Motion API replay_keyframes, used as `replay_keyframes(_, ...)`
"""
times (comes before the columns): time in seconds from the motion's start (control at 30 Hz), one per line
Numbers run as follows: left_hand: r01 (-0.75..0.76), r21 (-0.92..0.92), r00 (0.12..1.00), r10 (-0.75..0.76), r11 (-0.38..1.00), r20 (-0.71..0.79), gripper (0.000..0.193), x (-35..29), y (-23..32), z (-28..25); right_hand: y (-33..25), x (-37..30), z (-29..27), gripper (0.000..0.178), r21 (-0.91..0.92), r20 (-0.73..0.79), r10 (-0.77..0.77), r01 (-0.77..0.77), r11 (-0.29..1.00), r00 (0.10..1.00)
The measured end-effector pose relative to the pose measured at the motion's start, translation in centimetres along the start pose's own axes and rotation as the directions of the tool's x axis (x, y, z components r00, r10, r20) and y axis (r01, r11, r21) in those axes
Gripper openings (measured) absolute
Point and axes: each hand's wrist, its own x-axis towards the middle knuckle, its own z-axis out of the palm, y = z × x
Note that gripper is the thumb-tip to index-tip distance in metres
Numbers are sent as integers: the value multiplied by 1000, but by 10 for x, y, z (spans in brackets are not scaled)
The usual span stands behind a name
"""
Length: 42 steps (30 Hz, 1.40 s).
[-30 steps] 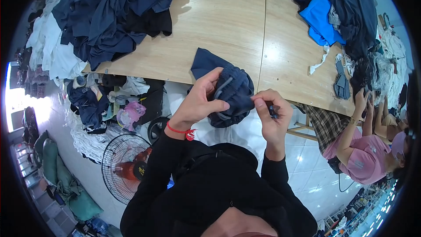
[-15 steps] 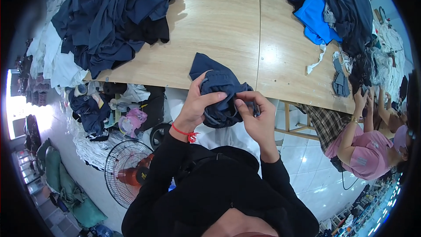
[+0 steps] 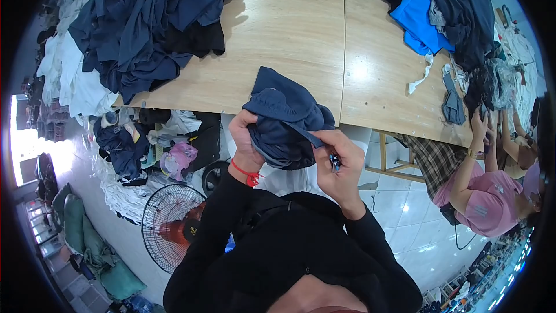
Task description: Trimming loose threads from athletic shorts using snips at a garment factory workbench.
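A bunched navy garment (image 3: 289, 113) with a gathered, elastic-looking band hangs over the table's near edge, partly resting on the tabletop. My left hand (image 3: 246, 139) is closed on its left side, the thumb near the gathered band. On the other side my right hand (image 3: 343, 165) pinches a strip of the same cloth between thumb and fingers. Tucked in the right palm is a small dark tool (image 3: 334, 162) with a shiny part; its kind is too hidden to name. The cloth covers several of my left fingertips.
A big heap of navy garments (image 3: 150, 23) lies on the table (image 3: 284, 23) at far left. Blue and dark clothes (image 3: 420, 20) are piled at far right, near a co-worker in pink (image 3: 483, 200). A caged fan (image 3: 174, 229) stands low on my left, beside cloth piles.
My left hand has shifted left and the gathered band has spread out and turned toward it. My right hand now pulls a strip of cloth, and the small tool shows in its palm.
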Motion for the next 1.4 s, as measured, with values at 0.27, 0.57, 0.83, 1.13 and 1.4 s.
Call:
replay_keyframes(0.27, 277, 457, 941, -142, 846, -307, 57, -3, 6, 45, 11, 25, -35, 14, 663, 106, 582, -494, 563, 806)
replay_keyframes(0.57, 367, 374, 900, -223, 852, -375, 34, 7, 2, 59, 32, 20, -41, 14, 687, 115, 545, -463, 560, 830)
replay_keyframes(0.83, -540, 825, 821, 110, -169, 560, 44, 77, 23, 177, -1, 103, -68, 19, 347, -383, 238, -100, 933, 892)
replay_keyframes(1.13, -138, 958, 932, 359, 250, 41, 45, 97, 24, -43, 125, 0, -100, 20, 21, -297, 459, -475, 880, 837)
replay_keyframes(1.4, 82, 990, 938, 344, -112, -39, 62, 127, 12, -21, 144, -33, -112, 17, 5, -305, 604, -633, 774, 736)
